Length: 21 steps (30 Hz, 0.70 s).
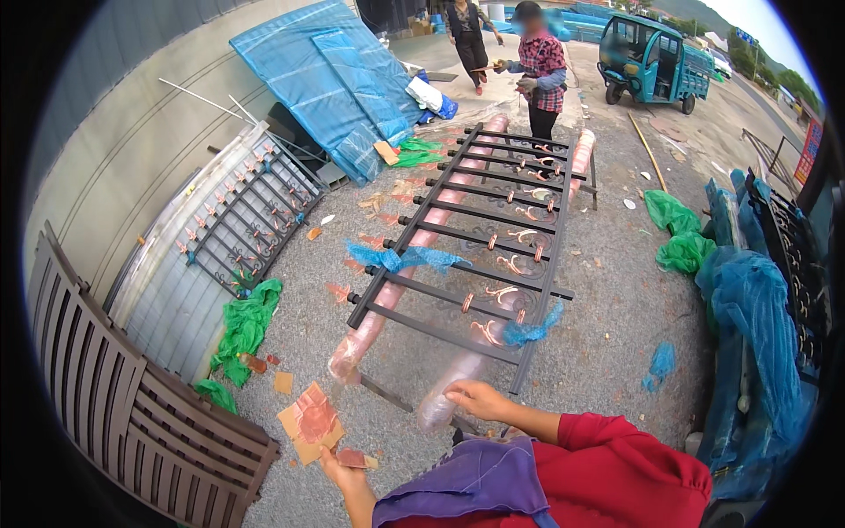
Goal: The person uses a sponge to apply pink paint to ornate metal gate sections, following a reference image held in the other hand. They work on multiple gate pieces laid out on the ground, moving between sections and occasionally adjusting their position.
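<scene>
A brown piece of cardboard with a reddish-copper smear is pinched in my left hand, low in the view. A smaller reddish-brown piece sticks out beside the thumb. My right hand is held with fingers curled together over the near end of a plastic-wrapped beam; whatever is in the fingers, if anything, is too small to make out. Ahead, a black metal fence panel with copper-coloured scroll ornaments lies across this beam and another wrapped beam. Blue netting strips are tied to the panel.
A person in a checked shirt stands at the panel's far end, another person behind. More fence panels lean left and right. A brown slatted panel, green netting and a teal three-wheeler surround the gravel.
</scene>
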Tool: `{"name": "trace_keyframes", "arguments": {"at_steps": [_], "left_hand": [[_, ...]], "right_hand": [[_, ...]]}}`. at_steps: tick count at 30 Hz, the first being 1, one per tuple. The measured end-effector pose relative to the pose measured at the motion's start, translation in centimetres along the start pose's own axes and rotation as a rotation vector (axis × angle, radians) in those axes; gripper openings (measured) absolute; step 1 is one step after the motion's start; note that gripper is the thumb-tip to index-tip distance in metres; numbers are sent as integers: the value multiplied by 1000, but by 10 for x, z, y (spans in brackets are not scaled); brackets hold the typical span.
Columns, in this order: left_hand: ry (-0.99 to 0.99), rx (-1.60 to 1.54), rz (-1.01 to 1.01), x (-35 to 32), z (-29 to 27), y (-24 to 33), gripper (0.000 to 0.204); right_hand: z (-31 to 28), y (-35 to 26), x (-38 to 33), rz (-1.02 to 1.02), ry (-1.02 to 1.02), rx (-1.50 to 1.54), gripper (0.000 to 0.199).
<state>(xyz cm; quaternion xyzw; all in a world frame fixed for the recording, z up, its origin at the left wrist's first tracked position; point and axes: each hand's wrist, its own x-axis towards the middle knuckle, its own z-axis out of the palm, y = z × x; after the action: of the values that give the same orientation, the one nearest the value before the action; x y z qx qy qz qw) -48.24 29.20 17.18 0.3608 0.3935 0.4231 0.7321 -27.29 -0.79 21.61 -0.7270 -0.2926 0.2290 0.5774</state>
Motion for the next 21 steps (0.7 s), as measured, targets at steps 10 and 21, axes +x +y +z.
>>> {"name": "trace_keyframes", "arguments": {"at_steps": [10,21], "left_hand": [[-109,24,-40,-9,43,1,36],[-41,-8,18,-23,45,0,32]], "right_hand": [[-83,-23,-21,176,256,302,42],[-123,-221,-8,-211,55,916,68]]}}
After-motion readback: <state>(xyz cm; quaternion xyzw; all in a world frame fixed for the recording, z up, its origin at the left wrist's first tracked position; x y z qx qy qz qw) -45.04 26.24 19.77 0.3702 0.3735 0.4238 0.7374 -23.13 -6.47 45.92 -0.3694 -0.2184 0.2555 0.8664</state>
